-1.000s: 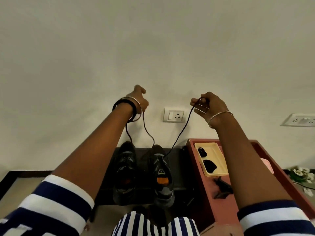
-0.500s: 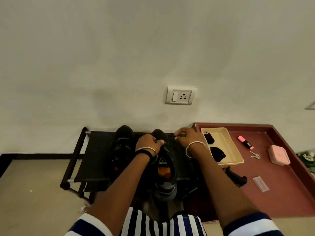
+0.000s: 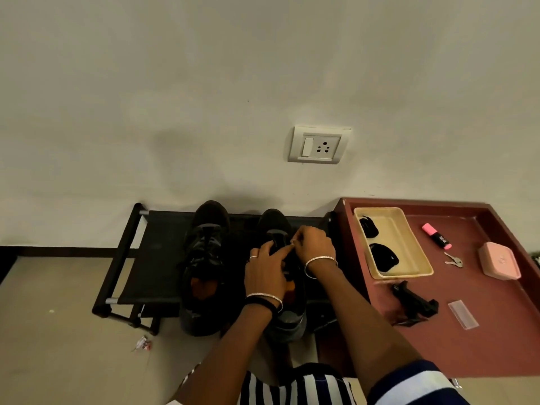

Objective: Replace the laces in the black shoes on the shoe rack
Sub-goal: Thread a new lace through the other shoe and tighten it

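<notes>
Lowered both hands from socket (image 3: 318, 144) height onto the rack (image 3: 157, 258). Laid left hand (image 3: 264, 271) flat, fingers straight, on the shoe (image 3: 274, 223) at 3 o'clock of its mate (image 3: 209, 229); pinched lace (image 3: 292, 244) narrowly in right hand (image 3: 311, 244) near the tongue. Hid most of that shoe's eyelets under the hands. Saw table (image 3: 482, 346) at 3 o'clock of rack, with tray (image 3: 409, 229) holding sunglasses (image 3: 382, 255); highlighter (image 3: 436, 235), keys (image 3: 453, 261), pink box (image 3: 499, 264) at tray's 3 o'clock.

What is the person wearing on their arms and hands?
The left hand has a silver ring, and its wrist a silver bangle and black band. The right hand wears a second bangle at the wrist. The right sleeve is striped navy and white.
</notes>
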